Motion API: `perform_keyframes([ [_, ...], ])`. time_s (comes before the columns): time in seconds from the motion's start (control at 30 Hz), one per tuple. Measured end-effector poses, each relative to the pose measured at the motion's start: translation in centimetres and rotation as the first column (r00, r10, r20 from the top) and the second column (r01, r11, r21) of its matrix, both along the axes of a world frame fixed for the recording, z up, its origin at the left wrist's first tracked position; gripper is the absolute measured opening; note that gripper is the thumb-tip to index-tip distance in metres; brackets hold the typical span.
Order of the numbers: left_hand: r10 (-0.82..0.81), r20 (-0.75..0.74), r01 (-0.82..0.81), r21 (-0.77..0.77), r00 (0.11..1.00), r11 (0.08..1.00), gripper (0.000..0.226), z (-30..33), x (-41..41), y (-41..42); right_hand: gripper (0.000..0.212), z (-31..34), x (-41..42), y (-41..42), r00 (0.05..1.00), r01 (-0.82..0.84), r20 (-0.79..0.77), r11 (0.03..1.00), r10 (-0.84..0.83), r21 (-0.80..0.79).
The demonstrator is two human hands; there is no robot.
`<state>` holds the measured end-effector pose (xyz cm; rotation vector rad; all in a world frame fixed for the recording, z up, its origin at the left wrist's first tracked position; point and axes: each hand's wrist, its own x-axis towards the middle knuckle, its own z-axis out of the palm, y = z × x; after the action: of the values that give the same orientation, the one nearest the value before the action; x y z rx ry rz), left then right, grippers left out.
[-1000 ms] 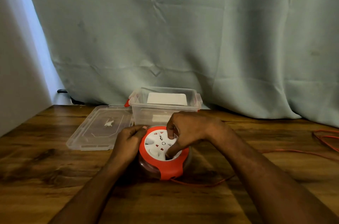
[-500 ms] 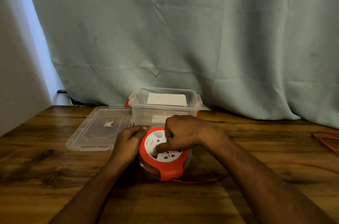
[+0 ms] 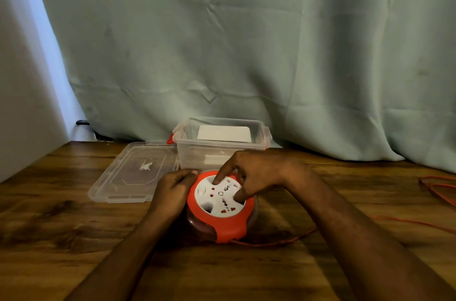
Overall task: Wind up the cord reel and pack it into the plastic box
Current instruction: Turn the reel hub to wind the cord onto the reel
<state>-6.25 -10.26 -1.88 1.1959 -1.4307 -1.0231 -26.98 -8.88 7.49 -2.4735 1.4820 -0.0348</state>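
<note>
An orange cord reel [image 3: 229, 225] with a white socket face stands on the wooden table in front of me. My left hand [image 3: 172, 188] grips its left side. My right hand [image 3: 254, 172] rests on top, with a forefinger and thumb pressed into the white face. The orange cord [image 3: 283, 241] leaves the reel's front right and trails across the table to loose loops [image 3: 441, 189] at the far right. The clear plastic box [image 3: 219, 147] stands open just behind the reel, with a white card leaning inside.
The box's clear lid [image 3: 133, 175] lies flat to the left of the box. A green curtain hangs along the table's back edge. A white wall closes the left side.
My right hand has turned on the reel's white face, its fingers shifting from the near side round to the far side. The cord's slack on the table has shifted. My left hand stays put.
</note>
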Motion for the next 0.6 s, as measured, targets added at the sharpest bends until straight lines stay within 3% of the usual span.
perform_keyframes([
  [0.3, 0.008, -0.024, -0.008, 0.007, 1.0, 1.0, 0.03, 0.0, -0.1, 0.0, 0.053, -0.3, 0.5, 0.0, 0.995, 0.051, -0.086, 0.997, -0.056, -0.063],
  [0.43, 0.013, -0.025, -0.013, 0.005, 1.0, 1.0, 0.029, 0.0, -0.1, 0.0, 0.042, -0.6, 1.0, 0.2, 0.995, 0.052, -0.078, 0.997, -0.056, -0.058],
  [0.6, 0.017, -0.026, -0.017, 0.008, 1.0, 1.0, 0.032, 0.0, -0.1, 0.0, 0.044, -0.3, 1.3, 0.8, 0.995, 0.055, -0.074, 0.996, -0.061, -0.073],
])
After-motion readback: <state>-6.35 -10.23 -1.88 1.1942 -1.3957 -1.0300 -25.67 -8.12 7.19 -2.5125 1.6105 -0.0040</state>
